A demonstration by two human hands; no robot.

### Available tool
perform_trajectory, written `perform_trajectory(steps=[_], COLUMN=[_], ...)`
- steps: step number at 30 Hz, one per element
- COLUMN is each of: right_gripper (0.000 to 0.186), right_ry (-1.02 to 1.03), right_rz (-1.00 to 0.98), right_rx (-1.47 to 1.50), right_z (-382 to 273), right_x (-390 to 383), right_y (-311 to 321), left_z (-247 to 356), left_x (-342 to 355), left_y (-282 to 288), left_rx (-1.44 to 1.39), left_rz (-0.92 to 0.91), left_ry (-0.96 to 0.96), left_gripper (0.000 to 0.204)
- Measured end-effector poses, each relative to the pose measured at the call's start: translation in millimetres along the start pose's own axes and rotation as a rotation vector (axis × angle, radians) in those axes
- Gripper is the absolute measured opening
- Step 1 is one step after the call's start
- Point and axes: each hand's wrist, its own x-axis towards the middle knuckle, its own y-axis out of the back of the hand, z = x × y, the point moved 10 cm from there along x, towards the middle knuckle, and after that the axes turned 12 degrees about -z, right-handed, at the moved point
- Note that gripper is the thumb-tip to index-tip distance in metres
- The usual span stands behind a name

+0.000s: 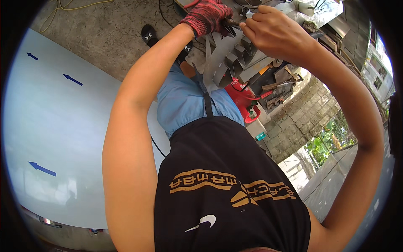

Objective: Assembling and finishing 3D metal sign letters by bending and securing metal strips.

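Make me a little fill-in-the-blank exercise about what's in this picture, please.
1. The left hand wears a glove patterned in black and ____.
2. The right hand is ____, with nothing covering its skin.
3. The arrows on the glossy pale panel are ____.
4. The shirt is mostly ____, with gold print.

Missing words: red; bare; blue; black.

Top centre: your left hand, gloved in red and black, meets a thin dark piece; grip partly hidden. Your bare right hand closes on its other end. Bent grey metal just below. Red container right of centre. Pale sheet, blue arrows, fills left.
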Motion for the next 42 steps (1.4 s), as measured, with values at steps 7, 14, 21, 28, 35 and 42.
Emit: perform_trajectory(steps=[7,14,21,28,35,42], right_gripper=[0.018,0.022,0.022,0.016,0.015,0.012], right_ry=[-0.012,-0.009,-0.031,0.097,0.075,0.015], right_rz=[0.016,-0.009,0.040,-0.242,-0.104,-0.212], right_rx=[0.069,0.083,0.041,0.081,0.014,0.036], right_z=[2,-1,2,3,1,1], right_x=[1,0,-2,12,4,10], right_y=[-2,-8,4,12,16,10], left_z=[-7,-8,-7,-8,-10,10], left_x=[-5,-1,0,-39,-146,-112], left_y=[-1,-6,-3,-10,-24,-30], left_rx=[-0.117,-0.022,-0.065,0.045,-0.248,-0.114], left_rz=[0.026,0.040,0.047,0.226,0.684,0.630], left_ry=[-0.087,-0.063,-0.043,0.075,0.521,0.599], left_gripper=[0.054,0.053,0.052,0.071,0.046,0.060])
